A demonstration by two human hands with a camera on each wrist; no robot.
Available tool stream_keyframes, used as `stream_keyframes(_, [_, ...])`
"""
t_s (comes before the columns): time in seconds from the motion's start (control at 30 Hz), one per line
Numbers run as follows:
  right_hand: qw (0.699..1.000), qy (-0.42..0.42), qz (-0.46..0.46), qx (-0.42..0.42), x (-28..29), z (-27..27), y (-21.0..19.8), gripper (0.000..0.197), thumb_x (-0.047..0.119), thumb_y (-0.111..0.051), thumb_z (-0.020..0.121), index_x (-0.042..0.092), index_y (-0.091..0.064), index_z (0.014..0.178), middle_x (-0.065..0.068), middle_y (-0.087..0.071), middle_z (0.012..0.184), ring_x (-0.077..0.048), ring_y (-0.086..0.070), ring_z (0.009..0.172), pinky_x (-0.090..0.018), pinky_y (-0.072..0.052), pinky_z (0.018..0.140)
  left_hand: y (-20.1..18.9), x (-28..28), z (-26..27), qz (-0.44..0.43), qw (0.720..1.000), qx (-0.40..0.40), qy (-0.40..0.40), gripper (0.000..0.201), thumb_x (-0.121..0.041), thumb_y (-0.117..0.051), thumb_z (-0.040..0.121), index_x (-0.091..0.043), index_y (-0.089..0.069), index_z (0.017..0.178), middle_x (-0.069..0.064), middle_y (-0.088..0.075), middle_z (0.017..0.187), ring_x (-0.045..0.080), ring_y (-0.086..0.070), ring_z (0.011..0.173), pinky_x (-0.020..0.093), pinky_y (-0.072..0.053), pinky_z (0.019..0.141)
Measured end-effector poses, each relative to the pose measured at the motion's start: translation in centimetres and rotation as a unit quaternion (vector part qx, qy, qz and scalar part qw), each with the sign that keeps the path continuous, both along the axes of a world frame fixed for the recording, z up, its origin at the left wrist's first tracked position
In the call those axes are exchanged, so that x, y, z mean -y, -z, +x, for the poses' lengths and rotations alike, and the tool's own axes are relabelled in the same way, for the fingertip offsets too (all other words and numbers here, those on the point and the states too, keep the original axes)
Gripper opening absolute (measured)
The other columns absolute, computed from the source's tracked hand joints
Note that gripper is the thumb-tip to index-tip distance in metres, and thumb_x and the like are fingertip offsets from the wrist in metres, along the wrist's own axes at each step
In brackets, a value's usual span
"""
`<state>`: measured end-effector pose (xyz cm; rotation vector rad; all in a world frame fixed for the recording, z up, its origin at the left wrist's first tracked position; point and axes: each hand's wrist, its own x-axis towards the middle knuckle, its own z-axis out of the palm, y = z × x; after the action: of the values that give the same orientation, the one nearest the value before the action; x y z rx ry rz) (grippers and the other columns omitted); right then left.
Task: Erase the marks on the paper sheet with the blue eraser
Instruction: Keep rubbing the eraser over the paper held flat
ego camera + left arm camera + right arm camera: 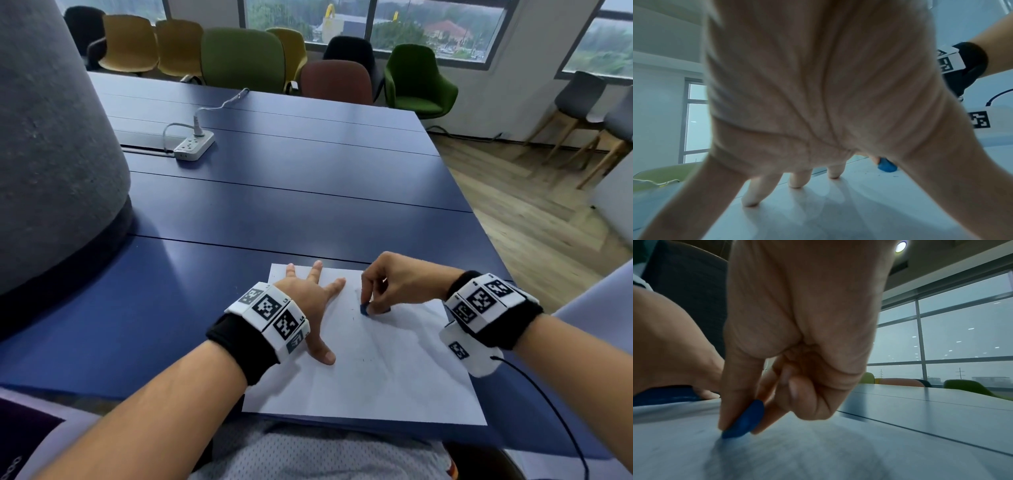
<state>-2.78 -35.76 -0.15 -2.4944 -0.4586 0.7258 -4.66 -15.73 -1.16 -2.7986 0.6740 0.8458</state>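
1. Far out beyond the left hand [306, 301], a white power strip [194, 145] sits on the blue table [274, 205], well apart from the work.
2. The left hand lies flat on the paper sheet [376, 370], fingers [797, 180] spread wide and straight, thumb pointing back toward the person. It holds nothing; it pins the sheet's left part down.
3. Between the two hands the paper shows faint grey smudging and a few small dark specks, which may be leftover marks or eraser crumbs; I cannot tell which.
4. The right hand [394, 284] pinches the blue eraser [745, 419] between thumb and fingertips, the other fingers curled in. The eraser's lower edge touches the paper just right of the left index fingertip.
5. Risk, as I judge it: the sheet is held on the left side only, so a hard stroke toward the right hand's own side could buckle or crease it.
6. The eraser is small and gripped near its tip; heavy pressure could make it slip from the pinch.
7. The sheet's near edge seems to lie at the table edge below both wrists; if the left hand lifts, rubbing could drag it off.
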Motion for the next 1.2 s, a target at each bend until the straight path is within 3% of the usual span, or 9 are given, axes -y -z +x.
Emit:
stream_keyframes(0.17, [0.989, 0.089, 0.02, 0.117, 1.0, 1.3, 0.4, 0.005, 0.013, -0.078, 0.077, 0.012, -0.074, 0.08, 0.005, -0.061, 0.058, 0.001, -0.05, 0.046, -0.017, -0.039, 0.052, 0.1, 0.1, 0.1, -0.005, 1.0, 0.002, -0.003, 0.137, -0.066, -0.082, 0.059, -0.043, 0.014, 0.153, 0.002, 0.023, 0.163, 0.045, 0.008, 0.148, 0.059, -0.03, 0.112])
stream_keyframes(0.33, [0.999, -0.028, -0.032, 0.02, 0.2, -0.5, -0.2, 0.006, 0.016, -0.077, 0.076, 0.02, -0.076, 0.08, 0.0, -0.069, 0.066, -0.003, -0.054, 0.053, -0.018, -0.042, 0.053, 0.0, 0.1, 0.0, 0.002, 1.0, 0.001, 0.001, 0.137, -0.067, -0.081, 0.059, -0.042, 0.015, 0.153, 0.004, 0.023, 0.162, 0.047, 0.008, 0.147, 0.059, -0.029, 0.113])
stream_keyframes(0.5, [0.985, 0.042, -0.031, 0.164, 0.7, 0.8, 0.6, 0.01, 0.019, -0.077, 0.078, 0.016, -0.073, 0.086, 0.009, -0.061, 0.065, 0.005, -0.053, 0.052, -0.01, -0.037, 0.051, 0.1, 0.0, 0.0, -0.008, 1.0, 0.0, -0.004, 0.136, -0.065, -0.082, 0.059, -0.043, 0.013, 0.154, 0.002, 0.023, 0.162, 0.044, 0.008, 0.148, 0.058, -0.029, 0.114])
stream_keyframes(0.67, [0.991, -0.03, -0.052, 0.117, 0.3, -1.1, 0.6, 0.008, 0.015, -0.077, 0.075, 0.016, -0.076, 0.083, 0.011, -0.065, 0.066, 0.0, -0.056, 0.057, -0.01, -0.042, 0.056, 0.1, 0.1, 0.1, -0.001, 1.0, -0.001, -0.002, 0.137, -0.066, -0.082, 0.059, -0.043, 0.014, 0.153, 0.003, 0.024, 0.162, 0.044, 0.009, 0.148, 0.058, -0.028, 0.114])
stream_keyframes(0.8, [0.982, -0.008, -0.058, 0.182, -0.2, 0.0, 0.6, 0.007, 0.012, -0.072, 0.077, 0.014, -0.077, 0.082, 0.007, -0.062, 0.07, -0.008, -0.058, 0.064, -0.021, -0.048, 0.063, 0.2, 0.0, 0.1, -0.001, 1.0, -0.001, -0.004, 0.137, -0.067, -0.082, 0.059, -0.043, 0.015, 0.153, 0.002, 0.023, 0.162, 0.044, 0.008, 0.148, 0.059, -0.029, 0.113])
stream_keyframes(0.87, [0.983, -0.018, -0.062, 0.174, -0.4, 0.0, 0.5, 0.008, 0.01, -0.072, 0.076, 0.014, -0.077, 0.082, 0.006, -0.062, 0.069, -0.011, -0.061, 0.069, -0.026, -0.052, 0.068, 0.2, 0.0, 0.1, -0.002, 1.0, -0.001, -0.004, 0.137, -0.067, -0.082, 0.059, -0.043, 0.015, 0.153, 0.002, 0.023, 0.162, 0.044, 0.008, 0.148, 0.059, -0.029, 0.113])
stream_keyframes(1.0, [0.988, -0.081, -0.1, 0.08, -1.1, -0.8, -0.4, 0.009, 0.015, -0.077, 0.075, 0.017, -0.078, 0.083, 0.002, -0.071, 0.078, -0.006, -0.059, 0.061, -0.026, -0.053, 0.063, 0.0, 0.0, 0.0, -0.002, 1.0, 0.002, -0.001, 0.136, -0.067, -0.082, 0.059, -0.042, 0.014, 0.153, 0.003, 0.022, 0.163, 0.045, 0.007, 0.148, 0.059, -0.027, 0.114])
stream_keyframes(1.13, [0.982, -0.016, -0.1, 0.159, -0.9, 0.8, -0.2, 0.006, 0.016, -0.077, 0.077, 0.013, -0.076, 0.082, 0.001, -0.07, 0.077, -0.007, -0.059, 0.061, -0.027, -0.051, 0.06, 0.1, -0.1, 0.0, -0.006, 1.0, 0.003, -0.002, 0.136, -0.066, -0.082, 0.059, -0.043, 0.014, 0.153, 0.002, 0.022, 0.163, 0.044, 0.007, 0.148, 0.059, -0.028, 0.114])
stream_keyframes(1.2, [0.984, -0.018, -0.099, 0.15, -0.9, 0.6, -0.1, 0.006, 0.015, -0.077, 0.076, 0.013, -0.076, 0.082, 0.002, -0.071, 0.078, -0.009, -0.061, 0.064, -0.027, -0.054, 0.062, 0.1, -0.1, 0.0, -0.006, 1.0, 0.002, -0.002, 0.136, -0.066, -0.082, 0.059, -0.042, 0.014, 0.153, 0.003, 0.022, 0.163, 0.045, 0.007, 0.148, 0.059, -0.028, 0.114])
